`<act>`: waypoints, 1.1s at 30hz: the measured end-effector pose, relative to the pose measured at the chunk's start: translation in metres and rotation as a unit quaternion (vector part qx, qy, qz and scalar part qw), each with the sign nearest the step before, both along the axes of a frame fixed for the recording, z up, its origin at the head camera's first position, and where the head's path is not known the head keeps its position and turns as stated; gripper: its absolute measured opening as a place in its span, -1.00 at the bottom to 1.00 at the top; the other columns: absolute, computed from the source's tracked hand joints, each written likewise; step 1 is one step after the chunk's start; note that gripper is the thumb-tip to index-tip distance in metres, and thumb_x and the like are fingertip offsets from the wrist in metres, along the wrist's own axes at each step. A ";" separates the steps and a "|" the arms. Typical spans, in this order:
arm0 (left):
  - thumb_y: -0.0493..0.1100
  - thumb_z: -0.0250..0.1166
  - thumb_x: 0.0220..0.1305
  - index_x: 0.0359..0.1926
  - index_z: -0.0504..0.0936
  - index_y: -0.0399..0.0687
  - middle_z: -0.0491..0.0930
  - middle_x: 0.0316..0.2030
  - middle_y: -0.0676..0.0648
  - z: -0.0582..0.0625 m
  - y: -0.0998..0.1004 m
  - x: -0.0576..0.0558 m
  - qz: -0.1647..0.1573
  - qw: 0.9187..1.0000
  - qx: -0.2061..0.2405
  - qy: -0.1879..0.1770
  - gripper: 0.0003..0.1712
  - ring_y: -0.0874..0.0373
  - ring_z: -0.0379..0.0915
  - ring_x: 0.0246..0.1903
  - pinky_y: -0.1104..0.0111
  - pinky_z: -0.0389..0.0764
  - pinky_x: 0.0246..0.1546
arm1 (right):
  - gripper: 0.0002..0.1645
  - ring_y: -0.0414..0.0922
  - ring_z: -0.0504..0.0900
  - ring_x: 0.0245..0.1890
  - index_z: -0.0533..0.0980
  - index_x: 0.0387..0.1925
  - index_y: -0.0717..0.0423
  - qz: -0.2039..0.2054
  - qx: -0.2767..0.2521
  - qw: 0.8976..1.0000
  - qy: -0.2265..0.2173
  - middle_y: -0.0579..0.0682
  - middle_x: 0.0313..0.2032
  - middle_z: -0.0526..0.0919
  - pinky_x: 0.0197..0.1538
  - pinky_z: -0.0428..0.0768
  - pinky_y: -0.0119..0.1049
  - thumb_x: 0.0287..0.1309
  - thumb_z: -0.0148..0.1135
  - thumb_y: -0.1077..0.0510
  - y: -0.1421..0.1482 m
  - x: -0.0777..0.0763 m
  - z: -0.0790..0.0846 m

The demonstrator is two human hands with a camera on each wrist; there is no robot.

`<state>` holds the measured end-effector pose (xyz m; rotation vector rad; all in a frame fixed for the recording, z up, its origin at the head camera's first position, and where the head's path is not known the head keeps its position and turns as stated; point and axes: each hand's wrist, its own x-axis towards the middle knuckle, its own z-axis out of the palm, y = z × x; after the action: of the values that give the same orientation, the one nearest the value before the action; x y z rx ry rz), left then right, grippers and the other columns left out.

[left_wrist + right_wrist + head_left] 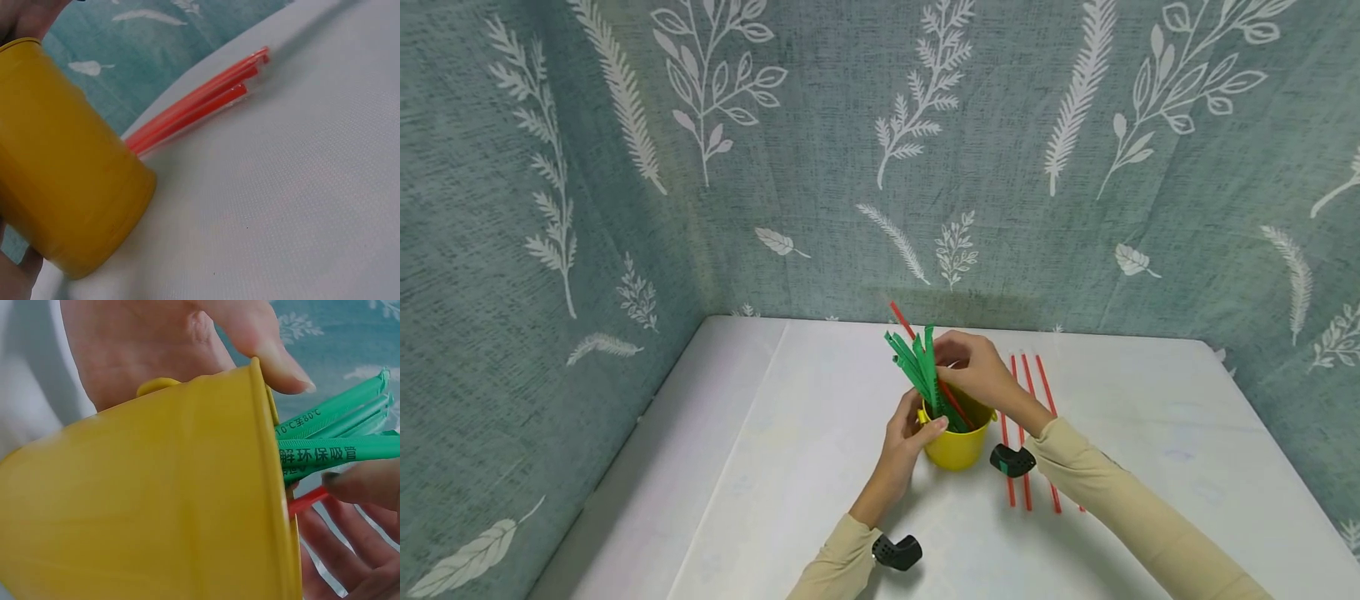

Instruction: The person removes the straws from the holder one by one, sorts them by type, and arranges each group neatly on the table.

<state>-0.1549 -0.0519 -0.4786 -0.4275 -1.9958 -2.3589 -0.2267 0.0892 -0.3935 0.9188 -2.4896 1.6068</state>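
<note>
The yellow pail [955,452] stood at the center of the work, set against a gray-green leaf-print curtain [835,125] that rose behind a white table [805,467]. On that table, the pail rested between the two hands of a person in tan sleeves [1112,500]. The left hand [906,433] was clamped on the pail's side, thumb at its mouth. The right hand [973,367] hung over the opening, fingertips together in a pinch. Green paper-wrapped straws [340,450], printed with Chinese characters, leaned out of the pail in a cluster. Just to the pail's right, loose red straws [1046,385] lay side by side, partly hidden by the right arm. Caught in the pinch, a single red straw [902,319] slanted down into the pail beside the green bunch. The step in hand appeared to be placing that straw among the others; the next move seemed to call for letting it settle, then parting the fingertips without dragging the green ones out, the left hand bracing against a tip.
</note>
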 end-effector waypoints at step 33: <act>-0.21 0.10 0.16 0.22 0.19 0.09 0.27 0.14 -0.17 0.010 0.001 0.006 -0.005 1.000 0.001 0.012 -0.42 0.09 0.18 0.13 0.16 0.16 0.14 | -0.67 0.15 0.53 -0.34 0.42 -0.16 0.37 -0.129 -0.151 0.979 0.048 0.30 -0.29 0.52 -0.37 0.55 -0.40 -0.04 0.20 0.36 0.030 0.025 0.033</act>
<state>-0.1488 -0.0511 -0.4682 -0.4644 -1.9864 -2.3506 -0.2013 0.1191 -0.3601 0.5933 -2.1161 1.7367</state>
